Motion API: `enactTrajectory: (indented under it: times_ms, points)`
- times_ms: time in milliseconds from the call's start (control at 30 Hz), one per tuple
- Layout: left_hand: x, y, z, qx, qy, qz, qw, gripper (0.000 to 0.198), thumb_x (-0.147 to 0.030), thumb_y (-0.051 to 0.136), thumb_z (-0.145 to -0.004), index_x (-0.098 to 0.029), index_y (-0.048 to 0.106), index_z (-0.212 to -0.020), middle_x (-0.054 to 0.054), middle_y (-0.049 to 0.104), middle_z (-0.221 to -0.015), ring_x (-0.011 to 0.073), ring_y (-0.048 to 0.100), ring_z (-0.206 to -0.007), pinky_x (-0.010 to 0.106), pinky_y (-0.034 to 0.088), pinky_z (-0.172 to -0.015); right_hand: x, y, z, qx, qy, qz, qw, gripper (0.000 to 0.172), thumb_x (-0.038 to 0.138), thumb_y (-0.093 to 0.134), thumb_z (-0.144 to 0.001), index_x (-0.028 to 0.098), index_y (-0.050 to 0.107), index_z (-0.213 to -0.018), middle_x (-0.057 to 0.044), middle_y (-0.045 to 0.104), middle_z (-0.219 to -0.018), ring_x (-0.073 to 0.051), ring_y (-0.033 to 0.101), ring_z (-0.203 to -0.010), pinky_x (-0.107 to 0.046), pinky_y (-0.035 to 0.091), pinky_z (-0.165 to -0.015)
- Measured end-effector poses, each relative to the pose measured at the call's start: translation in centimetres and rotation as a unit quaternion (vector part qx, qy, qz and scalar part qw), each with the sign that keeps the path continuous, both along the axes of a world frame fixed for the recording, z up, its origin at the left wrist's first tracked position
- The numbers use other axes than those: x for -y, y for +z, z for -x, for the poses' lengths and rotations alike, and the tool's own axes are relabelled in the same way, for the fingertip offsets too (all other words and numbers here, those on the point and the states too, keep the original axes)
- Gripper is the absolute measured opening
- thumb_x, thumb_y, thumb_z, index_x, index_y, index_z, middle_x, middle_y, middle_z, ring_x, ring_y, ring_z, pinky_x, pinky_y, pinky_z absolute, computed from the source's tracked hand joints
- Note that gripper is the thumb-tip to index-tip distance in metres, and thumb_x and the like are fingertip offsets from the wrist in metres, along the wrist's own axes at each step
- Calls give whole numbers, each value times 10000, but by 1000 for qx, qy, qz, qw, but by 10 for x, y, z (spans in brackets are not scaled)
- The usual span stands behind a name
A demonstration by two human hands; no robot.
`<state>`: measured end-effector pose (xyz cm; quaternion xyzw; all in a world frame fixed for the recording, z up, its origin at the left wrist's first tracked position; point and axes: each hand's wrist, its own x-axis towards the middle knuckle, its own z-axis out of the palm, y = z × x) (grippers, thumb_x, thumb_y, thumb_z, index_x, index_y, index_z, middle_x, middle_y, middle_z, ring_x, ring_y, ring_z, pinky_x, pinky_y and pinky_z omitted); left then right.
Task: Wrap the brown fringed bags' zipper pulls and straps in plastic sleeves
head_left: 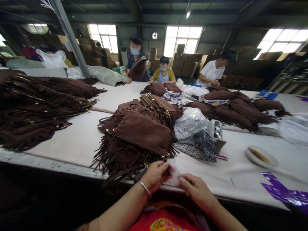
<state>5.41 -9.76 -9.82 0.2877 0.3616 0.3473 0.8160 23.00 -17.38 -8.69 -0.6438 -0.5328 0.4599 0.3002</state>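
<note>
At the table's front edge, my left hand (155, 175), with a bangle on its wrist, is closed in a pinch on a dark brown strap end by the corner of a fringed brown bag (144, 131). A thin, translucent white sheet (175, 175) lies against those fingertips. On its other side, my right hand (197, 191) pinches the sheet's edge between thumb and forefinger. The bag lies flat on a pile of similar bags, its gold zipper and metal rings showing. Part of the strap is hidden behind my left fingers.
More fringed brown bags (40, 102) are heaped at left, others (240, 109) at far right. Clear plastic (191, 120), patterned cloth (194, 146) and a tape dispenser (215, 130) stand beside my pile. A tape roll (261, 156) and purple plastic (286, 192) lie rightward. Several co-workers are across the table.
</note>
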Motion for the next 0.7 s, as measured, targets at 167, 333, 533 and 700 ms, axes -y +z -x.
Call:
enactTrajectory:
  times_ms: [167,333,533,700]
  points:
    - [2,-4,-3,-17,-5,-37,999,399,-450,799,-624,-116,621,-750,-10,574,-650,94,518,-560,237,422,-553,-31,11,-2,99,-33,-110,988,397,524,520,-820,177,712,-832,-59,701,-831,-220,605,-820,-295,443,-747]
    - [3,-4,0,12,-17,-43,999,382,-431,801,-640,-104,632,-746,10,586,-676,106,542,-597,259,448,-608,-47,11,8,47,-54,-92,993,341,460,577,-769,153,695,-678,-8,608,-591,-157,529,-604,-253,385,-579]
    - [-1,-6,7,75,-12,7,997,336,-387,801,-665,-109,645,-771,40,620,-738,136,586,-659,294,455,-674,-35,12,-2,32,-66,-74,995,327,465,609,-740,160,632,-623,22,519,-543,-124,445,-543,-242,344,-535]
    - [-4,4,8,50,-34,24,998,349,-368,788,-685,-96,691,-882,65,648,-789,119,564,-641,287,441,-663,-17,13,-1,64,-48,-87,993,312,442,610,-757,178,580,-595,6,550,-582,-143,482,-592,-247,372,-568]
